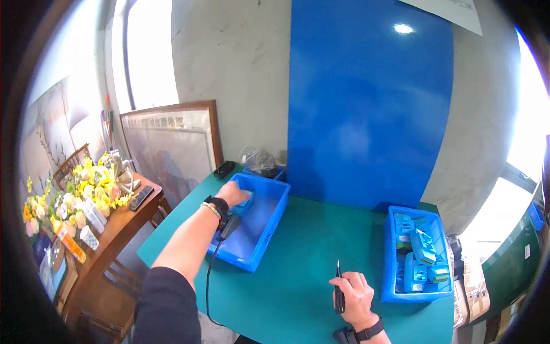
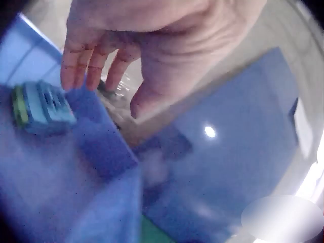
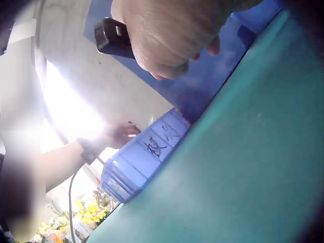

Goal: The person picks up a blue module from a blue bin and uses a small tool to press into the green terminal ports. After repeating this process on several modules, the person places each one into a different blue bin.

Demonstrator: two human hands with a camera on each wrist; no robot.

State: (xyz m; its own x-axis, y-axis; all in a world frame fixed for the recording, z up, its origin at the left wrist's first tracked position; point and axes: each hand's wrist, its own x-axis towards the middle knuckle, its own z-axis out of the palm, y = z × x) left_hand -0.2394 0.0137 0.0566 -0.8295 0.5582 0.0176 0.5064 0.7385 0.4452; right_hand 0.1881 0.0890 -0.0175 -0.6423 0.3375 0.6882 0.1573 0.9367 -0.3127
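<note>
My left hand is over the left blue bin, fingers loosely bent and holding nothing. Inside that bin lies a light-blue plastic block with a green edge, close to the fingertips in the left wrist view. My right hand grips a black screwdriver above the green table, its thin metal tip pointing up and away. The butt of its black handle sticks out of the fist in the right wrist view.
At the right, another blue bin holds several light-blue blocks. A black cable hangs from the left wrist over the green table. Behind the left bin sits a clear plastic bag; a blue panel stands at the back.
</note>
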